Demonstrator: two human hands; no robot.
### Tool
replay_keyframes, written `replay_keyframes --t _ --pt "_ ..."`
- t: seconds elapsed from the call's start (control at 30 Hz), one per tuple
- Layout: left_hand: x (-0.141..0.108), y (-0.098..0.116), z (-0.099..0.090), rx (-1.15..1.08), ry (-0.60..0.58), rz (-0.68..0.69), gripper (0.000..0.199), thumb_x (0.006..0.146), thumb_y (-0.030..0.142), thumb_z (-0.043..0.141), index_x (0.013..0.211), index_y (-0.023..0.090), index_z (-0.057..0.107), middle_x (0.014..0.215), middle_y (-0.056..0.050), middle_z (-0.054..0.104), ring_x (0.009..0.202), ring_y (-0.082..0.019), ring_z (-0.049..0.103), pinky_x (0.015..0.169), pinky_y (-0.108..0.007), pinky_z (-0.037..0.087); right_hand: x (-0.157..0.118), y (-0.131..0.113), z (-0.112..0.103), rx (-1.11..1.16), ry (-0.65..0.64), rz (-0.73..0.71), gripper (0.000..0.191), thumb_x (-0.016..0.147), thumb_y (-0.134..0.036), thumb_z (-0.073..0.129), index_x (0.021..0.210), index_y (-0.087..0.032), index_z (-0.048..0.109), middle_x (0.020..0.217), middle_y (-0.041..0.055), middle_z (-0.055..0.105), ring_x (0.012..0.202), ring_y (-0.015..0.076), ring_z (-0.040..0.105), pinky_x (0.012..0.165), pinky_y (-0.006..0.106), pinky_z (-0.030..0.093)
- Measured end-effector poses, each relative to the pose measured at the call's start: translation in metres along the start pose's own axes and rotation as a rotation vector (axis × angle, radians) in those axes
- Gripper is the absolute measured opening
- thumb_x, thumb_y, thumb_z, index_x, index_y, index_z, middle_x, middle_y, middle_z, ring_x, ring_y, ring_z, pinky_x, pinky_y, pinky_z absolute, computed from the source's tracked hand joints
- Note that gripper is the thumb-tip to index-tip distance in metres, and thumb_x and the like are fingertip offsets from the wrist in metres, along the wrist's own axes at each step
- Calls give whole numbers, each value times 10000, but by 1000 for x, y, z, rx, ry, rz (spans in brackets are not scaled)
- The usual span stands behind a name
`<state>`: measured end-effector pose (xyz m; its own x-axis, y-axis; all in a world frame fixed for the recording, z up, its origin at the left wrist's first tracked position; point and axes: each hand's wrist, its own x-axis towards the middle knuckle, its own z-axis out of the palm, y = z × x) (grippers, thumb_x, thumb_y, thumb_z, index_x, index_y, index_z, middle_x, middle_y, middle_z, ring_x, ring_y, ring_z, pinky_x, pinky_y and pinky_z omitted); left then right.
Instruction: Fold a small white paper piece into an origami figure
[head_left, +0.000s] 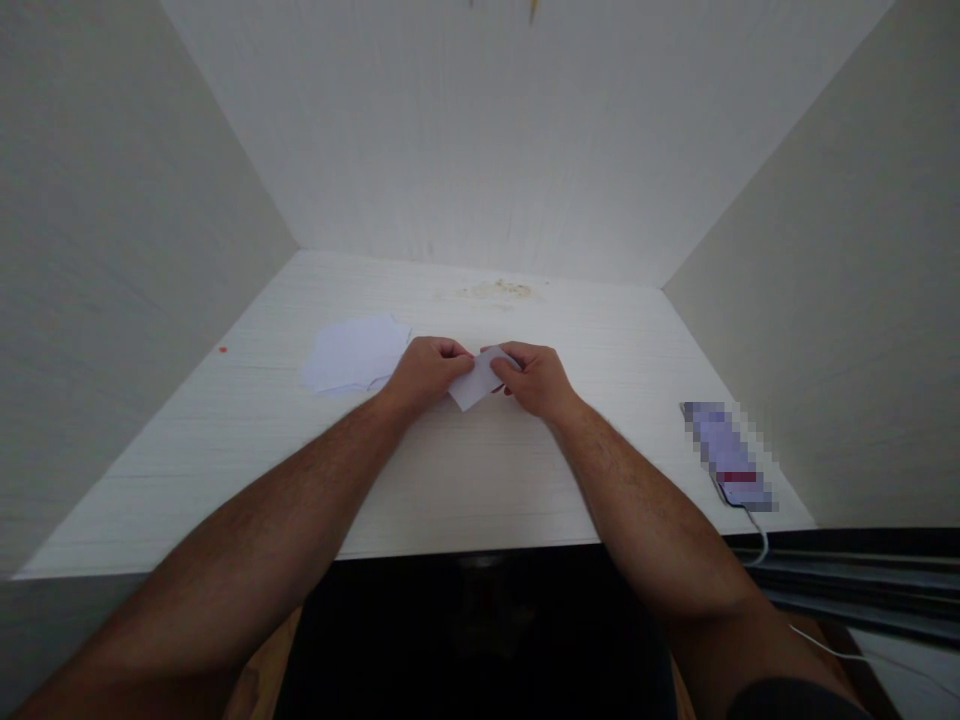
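Observation:
A small white piece of paper [469, 390] is held up between my two hands over the middle of the white desk. My left hand [431, 370] pinches its left edge, thumb on top. On the other side my right hand [534, 377] grips the paper, with the thumb pressed on its face and the fingers curled behind. The paper looks folded or cut to a small rectangle; which of these I cannot tell. Just left of my left hand lies a loose stack of white paper sheets [352, 352], slightly fanned out.
A phone [726, 455], its screen blurred out, lies at the right with a white cable [763, 540] running off the desk [465, 490] edge. Walls enclose the desk at the back and both sides. A small orange bit [223, 350] sits far left; brownish stains [510, 289] mark the back.

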<state>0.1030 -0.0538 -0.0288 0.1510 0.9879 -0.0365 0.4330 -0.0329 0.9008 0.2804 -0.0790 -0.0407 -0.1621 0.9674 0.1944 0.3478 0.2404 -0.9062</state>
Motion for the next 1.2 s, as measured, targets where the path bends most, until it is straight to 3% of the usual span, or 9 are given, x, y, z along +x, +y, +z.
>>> replay_keyframes --t 0.17,0.37,0.9,1.2 --pt "4 -5 -1 -67 -15 -28 175 630 310 649 643 138 683 537 -17 598 495 -127 498 473 -243 338 1 10 2 150 -34 17 302 811 -304 610 1060 -200 744 607 -1 673 516 94 573 499 222 479" --pt "7 -9 1 -291 -72 -104 156 593 301 675 610 150 637 534 -18 595 479 -124 499 479 -249 344 3 16 3 240 -18 -21 223 742 -228 643 919 -227 779 659 -8 697 564 96 612 545 230 516" --pt "5 -2 2 -435 -78 -166 108 583 237 679 596 157 607 529 -5 585 481 -118 508 487 -254 361 1 11 -1 103 -8 -178 282 697 -111 567 856 -226 769 823 16 726 687 112 636 632 249 523" --pt "4 0 2 -466 -69 -176 135 571 254 681 612 159 594 552 -3 578 498 -120 505 500 -262 378 -3 7 2 64 89 -73 198 738 -156 566 852 -205 721 632 -14 672 564 106 625 523 219 477"
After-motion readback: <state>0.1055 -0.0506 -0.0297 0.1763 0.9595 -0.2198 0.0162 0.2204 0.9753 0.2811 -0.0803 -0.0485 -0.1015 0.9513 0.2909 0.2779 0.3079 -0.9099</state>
